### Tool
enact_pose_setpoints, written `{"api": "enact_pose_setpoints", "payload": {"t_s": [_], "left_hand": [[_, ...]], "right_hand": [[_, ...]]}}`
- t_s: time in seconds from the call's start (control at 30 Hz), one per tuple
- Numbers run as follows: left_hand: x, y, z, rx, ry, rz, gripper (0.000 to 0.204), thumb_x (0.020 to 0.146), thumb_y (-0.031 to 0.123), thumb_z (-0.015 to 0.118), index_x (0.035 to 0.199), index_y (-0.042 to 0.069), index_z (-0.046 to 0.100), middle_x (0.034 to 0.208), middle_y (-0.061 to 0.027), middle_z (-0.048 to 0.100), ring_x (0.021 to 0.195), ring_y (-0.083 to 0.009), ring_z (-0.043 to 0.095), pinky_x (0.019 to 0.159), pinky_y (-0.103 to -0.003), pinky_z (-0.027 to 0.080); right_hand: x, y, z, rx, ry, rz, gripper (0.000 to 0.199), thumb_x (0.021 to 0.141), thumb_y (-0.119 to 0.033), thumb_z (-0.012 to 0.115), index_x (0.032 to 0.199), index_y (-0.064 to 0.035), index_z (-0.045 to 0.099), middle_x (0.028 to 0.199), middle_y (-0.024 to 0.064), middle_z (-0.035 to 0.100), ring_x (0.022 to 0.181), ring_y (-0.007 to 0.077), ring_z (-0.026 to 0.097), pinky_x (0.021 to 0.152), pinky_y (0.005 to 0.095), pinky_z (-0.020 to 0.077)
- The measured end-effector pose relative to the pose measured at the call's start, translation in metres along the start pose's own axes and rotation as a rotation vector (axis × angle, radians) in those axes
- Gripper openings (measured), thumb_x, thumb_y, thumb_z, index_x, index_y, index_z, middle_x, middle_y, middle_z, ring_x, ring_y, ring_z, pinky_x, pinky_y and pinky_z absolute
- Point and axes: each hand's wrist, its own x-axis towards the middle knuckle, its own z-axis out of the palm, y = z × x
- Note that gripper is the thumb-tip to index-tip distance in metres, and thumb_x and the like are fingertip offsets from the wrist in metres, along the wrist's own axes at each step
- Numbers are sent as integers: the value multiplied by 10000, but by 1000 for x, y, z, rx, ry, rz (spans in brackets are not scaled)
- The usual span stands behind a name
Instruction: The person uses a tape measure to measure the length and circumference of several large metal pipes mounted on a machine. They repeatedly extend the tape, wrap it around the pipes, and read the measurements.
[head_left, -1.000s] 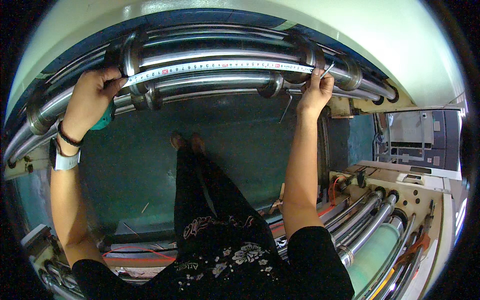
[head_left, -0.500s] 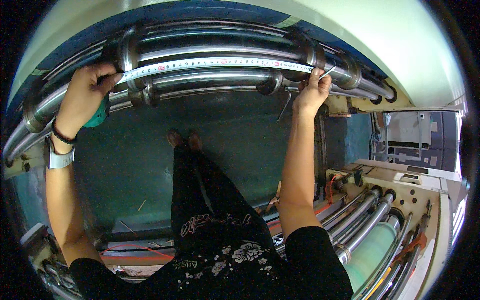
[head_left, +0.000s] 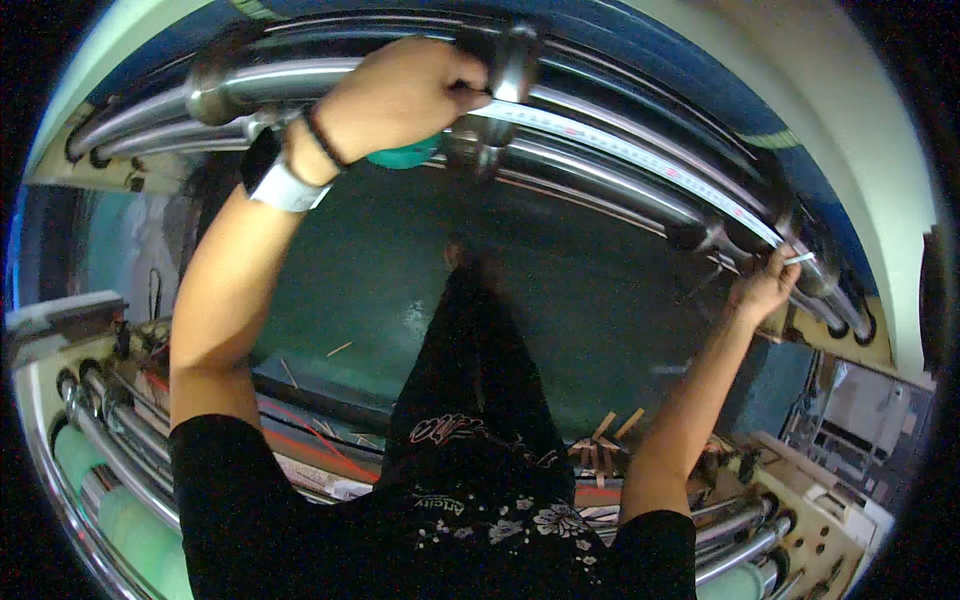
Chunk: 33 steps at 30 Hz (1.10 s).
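A white tape measure blade (head_left: 620, 150) with red marks is stretched along the steel shafts (head_left: 600, 180) of a machine. My left hand (head_left: 400, 90) pinches the blade near a dark collar (head_left: 515, 65) on the upper shaft. Below that hand shows the green tape case (head_left: 405, 153), partly hidden. At the blade's far right end, my right hand (head_left: 765, 288) is closed on the tape near another collar. A thin, pale rod-like piece (head_left: 800, 258) sticks out from its fingers; its kind is unclear. Another collar (head_left: 210, 88) sits on the shaft at the left.
A pale curved machine cover (head_left: 850, 130) arches beyond the shafts. Behind me are more steel rollers (head_left: 130, 465), a green roller (head_left: 140, 530) and an orange-red cable (head_left: 325, 440). Thin wooden strips (head_left: 628, 424) lie near the dark green floor (head_left: 560, 330).
The view has swung leftward, so shafts and tape appear farther right and slanted. Both hands still hold the stretched tape. My left hand's position at the collar looks much the same.
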Motion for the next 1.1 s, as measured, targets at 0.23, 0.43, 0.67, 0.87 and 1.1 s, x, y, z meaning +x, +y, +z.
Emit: {"api": "enact_pose_setpoints", "payload": {"t_s": [0.23,0.43,0.67,0.87,1.1], "left_hand": [[2,3,4,35,3,-48,188,788,237,548,744,55,570,595,-171,508,554,-316,506,534,-388,393],[3,3,6,72,31,-96,181,766,255,557,831,99,622,686,-155,576,665,-331,559,598,-404,439],[6,5,6,117,12,-96,178,760,248,550,809,90,618,720,-160,583,696,-346,560,629,-414,445],[8,0,9,121,11,-84,199,758,257,539,725,66,582,653,-168,547,652,-352,544,596,-422,434],[8,-2,12,95,87,-48,215,758,251,536,694,46,557,633,-170,537,615,-346,535,572,-415,427]], "right_hand": [[-3,-5,8,59,-35,-5,148,839,-232,564,831,-109,481,700,7,527,594,95,459,507,229,341],[-5,-10,8,48,-24,64,152,850,-211,545,904,-79,493,855,50,568,767,170,544,681,311,461],[-8,-17,15,18,12,45,103,859,-208,531,852,-108,505,684,-5,518,563,86,435,460,218,325],[-8,-15,13,-31,-13,38,121,863,-221,525,847,-102,504,687,7,542,568,90,459,460,215,333],[-4,-13,5,13,-67,57,195,840,-266,558,882,-87,491,856,60,576,746,180,545,661,309,461]]}}
